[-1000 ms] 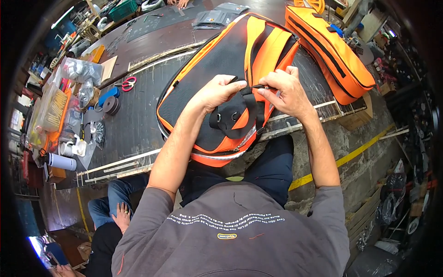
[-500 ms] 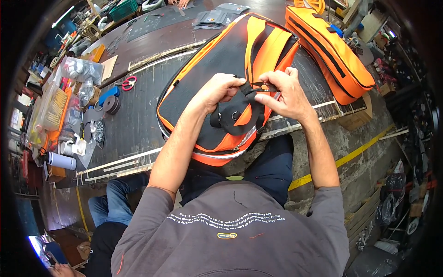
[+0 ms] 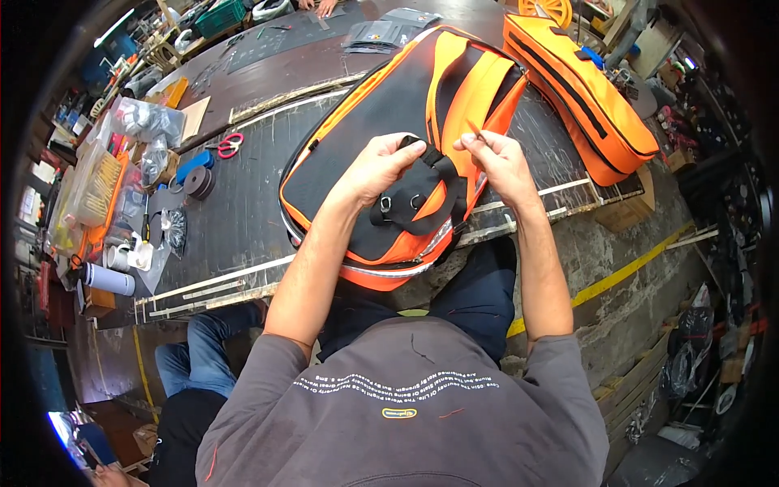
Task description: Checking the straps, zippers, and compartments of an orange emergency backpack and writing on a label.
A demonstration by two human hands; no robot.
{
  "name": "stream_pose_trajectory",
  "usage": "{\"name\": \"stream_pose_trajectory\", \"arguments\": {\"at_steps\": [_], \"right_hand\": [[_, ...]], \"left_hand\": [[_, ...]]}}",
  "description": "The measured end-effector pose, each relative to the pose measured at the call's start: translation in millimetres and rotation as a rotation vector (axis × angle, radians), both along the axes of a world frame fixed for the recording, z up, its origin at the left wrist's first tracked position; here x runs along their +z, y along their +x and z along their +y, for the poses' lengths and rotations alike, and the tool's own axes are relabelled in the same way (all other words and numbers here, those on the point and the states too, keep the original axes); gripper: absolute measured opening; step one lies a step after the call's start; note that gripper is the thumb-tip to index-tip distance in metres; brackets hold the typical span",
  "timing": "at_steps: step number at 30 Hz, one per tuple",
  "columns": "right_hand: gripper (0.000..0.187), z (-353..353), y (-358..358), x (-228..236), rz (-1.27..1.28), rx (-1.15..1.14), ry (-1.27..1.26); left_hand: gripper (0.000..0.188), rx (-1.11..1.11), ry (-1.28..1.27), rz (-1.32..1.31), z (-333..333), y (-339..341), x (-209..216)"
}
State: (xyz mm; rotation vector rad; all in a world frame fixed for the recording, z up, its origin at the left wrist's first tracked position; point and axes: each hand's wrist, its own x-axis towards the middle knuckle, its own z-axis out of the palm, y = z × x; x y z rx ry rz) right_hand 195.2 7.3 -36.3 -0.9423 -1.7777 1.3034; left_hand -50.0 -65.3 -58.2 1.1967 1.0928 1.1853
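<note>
An orange and black backpack [image 3: 357, 134] lies flat on the table, its shoulder straps [image 3: 445, 69] upward. Over its near end, my left hand [image 3: 389, 166] is closed on a black webbing strap [image 3: 418, 152], thumb on top, with a black plastic buckle [image 3: 433, 157] beside the thumb. To its right my right hand [image 3: 501, 162] is raised in a pinch; a thin orange strip [image 3: 474, 128] pokes up from its fingers, mostly hidden. Below the hands lies a loop of black webbing [image 3: 442, 219] with small metal rings.
A second orange bag [image 3: 580, 97] lies at the far right. Red-handled scissors [image 3: 230, 145], a dark tape roll [image 3: 198, 184] and plastic bins [image 3: 97, 191] are at the left. A white cylinder [image 3: 109, 280] stands near the left edge. Another person's hand [image 3: 326, 7] shows at the far side.
My right hand has drawn back from the buckle and the black strap it was pinching. The orange strip now sticks up from its fingers. My left hand stays on the webbing.
</note>
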Motion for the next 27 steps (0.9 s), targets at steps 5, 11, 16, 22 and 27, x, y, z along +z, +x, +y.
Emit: {"name": "stream_pose_trajectory", "arguments": {"at_steps": [5, 11, 16, 22, 27], "right_hand": [[0.019, -17, -13, -16, 0.033, 0.057, 0.0], [0.014, -20, -22, -29, 0.218, -0.011, -0.043], [0.021, -29, -20, -25, 0.25, 0.007, -0.04], [0.029, -40, -16, -19, 0.128, -0.143, 0.001], [0.029, -50, -34, -31, 0.113, 0.008, 0.009]], "left_hand": [[0.015, 0.035, 0.255, 0.182, -10, 3, 5], [0.025, 0.186, 0.603, 0.485, -44, 12, 10], [0.035, 0.315, 0.778, 0.68, -62, 18, 1], [0.03, 0.452, 0.856, 0.685, -65, 12, -16], [0.028, 0.489, 0.888, 0.743, -66, 14, -17]]}}
